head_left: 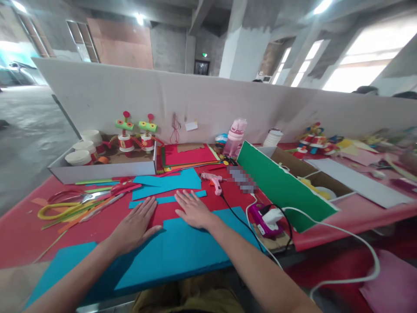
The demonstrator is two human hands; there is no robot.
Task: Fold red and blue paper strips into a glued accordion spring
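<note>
Left hand [138,224], right hand [193,210]: grips wide, empty — apparently smoothing narrow blue paper strip [167,200]; next move needs even pressure.

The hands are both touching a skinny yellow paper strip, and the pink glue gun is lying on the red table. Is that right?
Not quite: the head view shows that the paper strip touched by the left hand and right hand is blue, not yellow. The pink glue gun is indeed lying on the red table.

glue gun [215,183], obstacle beyond right hand [193,209]
</note>
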